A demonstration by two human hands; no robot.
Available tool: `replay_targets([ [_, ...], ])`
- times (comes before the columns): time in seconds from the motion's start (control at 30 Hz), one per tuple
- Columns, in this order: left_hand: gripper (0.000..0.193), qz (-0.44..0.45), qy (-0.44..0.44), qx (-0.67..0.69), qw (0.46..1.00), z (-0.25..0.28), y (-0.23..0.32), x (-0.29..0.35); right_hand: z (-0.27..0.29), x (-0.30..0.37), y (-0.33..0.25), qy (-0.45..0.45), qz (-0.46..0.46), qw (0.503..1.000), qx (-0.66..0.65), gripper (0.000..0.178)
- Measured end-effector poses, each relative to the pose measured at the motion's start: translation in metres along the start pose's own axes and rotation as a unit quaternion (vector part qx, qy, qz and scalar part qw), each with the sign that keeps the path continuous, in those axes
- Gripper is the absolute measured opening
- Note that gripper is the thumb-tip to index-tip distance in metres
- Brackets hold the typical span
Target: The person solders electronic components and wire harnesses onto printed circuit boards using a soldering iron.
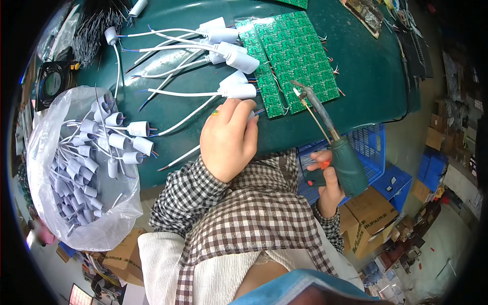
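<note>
My left hand (pixel 229 134) is closed over a white cabled socket (pixel 251 116), mostly hidden under the fingers. Its short wires (pixel 260 111) stick out toward the circuit boards, and a white cable (pixel 179 157) runs out on the other side of the hand. In my right hand (pixel 328 185) is a soldering gun (pixel 347 165) with a dark green handle. The gun's tip is over the lower edge of a green circuit board panel (pixel 305 56). A narrower board strip (pixel 262 76) lies along the panel's left side. Several more white sockets (pixel 239 91) with cables lie left of the boards, their wires at the strip's edge.
A clear plastic bag (pixel 46 152) full of white sockets stands at the left. Behind it are a small black fan (pixel 51 84) and a bundle of dark wires (pixel 96 30). Blue crates (pixel 373 152) and cardboard boxes (pixel 371 213) sit below the green table (pixel 356 66) at the right.
</note>
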State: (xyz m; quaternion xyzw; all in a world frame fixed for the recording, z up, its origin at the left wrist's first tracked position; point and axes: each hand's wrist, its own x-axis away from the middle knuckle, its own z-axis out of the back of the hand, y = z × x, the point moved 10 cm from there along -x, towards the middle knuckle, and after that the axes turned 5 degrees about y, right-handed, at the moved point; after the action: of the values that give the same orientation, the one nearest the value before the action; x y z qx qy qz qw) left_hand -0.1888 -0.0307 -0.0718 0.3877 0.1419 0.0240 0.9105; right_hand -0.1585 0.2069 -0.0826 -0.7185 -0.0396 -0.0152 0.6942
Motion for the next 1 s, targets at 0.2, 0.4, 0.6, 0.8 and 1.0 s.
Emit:
replay_targets([
  [0.2,0.018,0.001,0.013,-0.039,0.999,-0.006,0.001,0.003,-0.001,0.001,0.000,0.001,0.001,1.000,0.002,0.037],
  [0.4,0.022,-0.020,0.039,-0.015,0.999,0.002,0.007,0.001,0.000,0.001,0.003,0.000,-0.023,1.000,0.000,0.037],
  [0.6,0.019,-0.016,0.071,0.008,0.997,-0.003,-0.004,0.005,0.000,0.000,0.000,0.011,-0.014,1.000,0.012,0.037],
  [0.8,0.017,-0.024,0.076,0.031,0.996,-0.010,-0.004,0.008,-0.001,-0.001,0.003,-0.006,-0.015,1.000,0.012,0.040],
  [1.0,0.022,-0.023,0.065,-0.001,0.998,-0.007,-0.002,0.009,0.001,0.000,0.003,-0.002,-0.024,0.999,0.022,0.041],
])
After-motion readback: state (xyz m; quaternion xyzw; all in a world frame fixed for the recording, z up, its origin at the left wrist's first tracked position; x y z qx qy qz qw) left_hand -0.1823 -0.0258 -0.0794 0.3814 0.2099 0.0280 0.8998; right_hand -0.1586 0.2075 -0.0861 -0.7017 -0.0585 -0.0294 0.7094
